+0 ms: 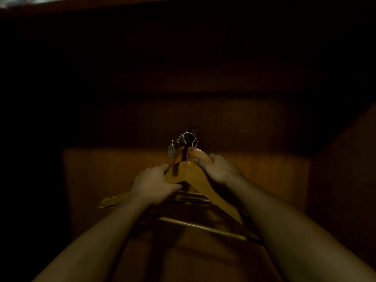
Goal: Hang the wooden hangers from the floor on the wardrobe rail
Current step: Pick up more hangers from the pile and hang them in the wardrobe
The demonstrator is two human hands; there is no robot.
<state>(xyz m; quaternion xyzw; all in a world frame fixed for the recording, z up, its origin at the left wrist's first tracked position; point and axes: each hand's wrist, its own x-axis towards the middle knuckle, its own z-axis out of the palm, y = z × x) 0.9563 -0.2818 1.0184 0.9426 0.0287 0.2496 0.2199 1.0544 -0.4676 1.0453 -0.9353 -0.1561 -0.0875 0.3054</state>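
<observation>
**Two-handed grip, little room ahead**

Head view: the wardrobe back panel (264,169) stands close beyond the grip, and a side wall (345,180) is well off to its right. The left hand (154,185) and right hand (218,169) each curl round the wooden hangers (203,181) between them; the wire hooks (192,137) rise just beyond the fingers, beside a metal fitting (171,152)

dim wooden back panel (254,169), lit band low, dark above. side wall (345,169) at right, angled. pale strip (18,2) in top-left corner.
</observation>
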